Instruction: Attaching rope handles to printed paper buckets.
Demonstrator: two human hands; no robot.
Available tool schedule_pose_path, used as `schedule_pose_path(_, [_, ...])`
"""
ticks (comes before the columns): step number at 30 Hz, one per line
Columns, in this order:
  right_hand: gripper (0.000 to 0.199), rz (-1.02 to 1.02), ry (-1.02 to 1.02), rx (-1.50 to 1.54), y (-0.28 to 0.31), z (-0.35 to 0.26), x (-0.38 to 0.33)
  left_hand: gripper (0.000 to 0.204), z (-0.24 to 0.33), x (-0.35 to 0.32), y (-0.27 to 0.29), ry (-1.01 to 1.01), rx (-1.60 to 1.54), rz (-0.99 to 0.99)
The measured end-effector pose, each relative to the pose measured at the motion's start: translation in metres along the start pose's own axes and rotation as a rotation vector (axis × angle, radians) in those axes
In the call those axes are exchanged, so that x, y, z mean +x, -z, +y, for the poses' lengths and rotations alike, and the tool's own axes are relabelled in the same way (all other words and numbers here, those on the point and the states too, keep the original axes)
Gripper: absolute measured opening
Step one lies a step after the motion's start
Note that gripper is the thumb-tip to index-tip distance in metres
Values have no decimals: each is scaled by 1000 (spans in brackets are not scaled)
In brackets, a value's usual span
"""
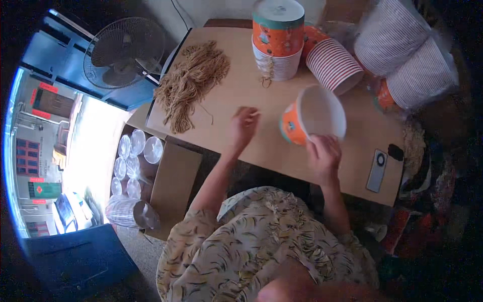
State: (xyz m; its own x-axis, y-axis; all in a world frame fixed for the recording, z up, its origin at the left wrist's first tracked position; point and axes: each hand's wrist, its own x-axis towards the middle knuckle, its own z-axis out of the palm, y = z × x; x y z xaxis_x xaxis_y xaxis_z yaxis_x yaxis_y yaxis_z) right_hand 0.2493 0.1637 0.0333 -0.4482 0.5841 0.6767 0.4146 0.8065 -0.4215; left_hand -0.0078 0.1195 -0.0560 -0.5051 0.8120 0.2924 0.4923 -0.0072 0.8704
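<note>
My right hand [324,156] is closed on the rim of an orange and white paper bucket [293,122], which is tilted with its white mouth toward the right. To its left, my left hand [244,125] hovers over the table with curled fingers, slightly blurred. Whether anything is in those fingers is hidden. A heap of tan twisted cords [196,75] lies on the table beyond the left hand. At the back stands a stack of orange and white paper buckets [279,43], with a loop of tan cord [267,70] hanging down its front.
Another bucket stack [334,65] lies on its side at the back right, by tall plastic-wrapped stacks [395,35]. A phone [376,171] rests near the right table edge. Left of the table are a fan [126,53] and a cardboard box [173,181] with clear plastic containers [136,143].
</note>
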Motion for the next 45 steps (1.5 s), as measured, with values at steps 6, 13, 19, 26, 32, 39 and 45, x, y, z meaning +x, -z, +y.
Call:
schedule_pose_path(6, [15, -65, 138, -21, -76, -34, 16, 13, -62, -21, 99, 5, 463, 316])
schedule_pose_path(13, [16, -89, 143, -162, -107, -39, 16, 10, -84, -23, 110, 31, 420, 268])
schedule_pose_path(19, [30, 38, 172, -50, -94, -52, 19, 9, -99, -40, 119, 55, 315, 220])
schedule_pose_path(26, [41, -396, -3, 156, -124, -47, -64, 9, -62, -61, 138, 228, -92, 260])
schedule_pose_path(32, [46, -783, 93, 461, -153, -76, -82, 14, -29, -87, 136, 120, 41, -32])
schedule_pose_path(39, [32, -621, 288, 586, -123, -105, -11, 13, 46, -121, 123, -135, -102, -520])
schedule_pose_path(45, [17, -716, -163, 672, -73, -89, -10, 14, 74, -98, 121, 33, -181, -440])
